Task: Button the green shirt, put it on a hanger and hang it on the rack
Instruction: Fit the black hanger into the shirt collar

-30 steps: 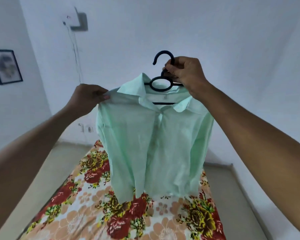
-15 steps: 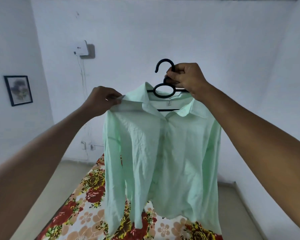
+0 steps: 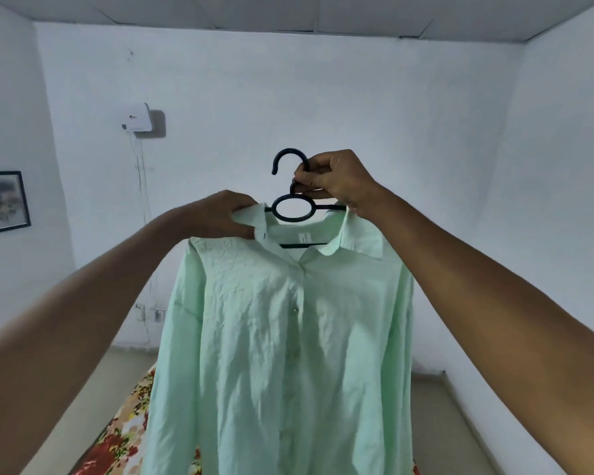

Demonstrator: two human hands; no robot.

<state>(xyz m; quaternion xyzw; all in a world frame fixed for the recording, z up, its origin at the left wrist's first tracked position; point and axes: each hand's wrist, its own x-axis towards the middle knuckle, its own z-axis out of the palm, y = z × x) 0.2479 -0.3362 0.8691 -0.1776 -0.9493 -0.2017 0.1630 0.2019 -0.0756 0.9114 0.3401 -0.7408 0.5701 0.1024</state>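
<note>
The pale green shirt (image 3: 282, 337) hangs buttoned down its front on a black plastic hanger (image 3: 294, 209), held up in front of me at chest height. My right hand (image 3: 336, 180) grips the hanger's neck just under the hook, which curls up and to the left. My left hand (image 3: 220, 214) pinches the left side of the collar near the shoulder. The hanger's arms are hidden inside the shirt. No rack is in view.
A bed with a floral sheet (image 3: 124, 437) lies below the shirt at the lower left. White walls surround me, with a white box and cable (image 3: 138, 122) and a framed picture (image 3: 4, 201) on the left. Bare floor (image 3: 453, 423) runs along the right.
The shirt and hanger have risen with my view, so the bed has dropped almost out of sight. My left hand slid from the shoulder inward to the collar. My right hand kept its hold.
</note>
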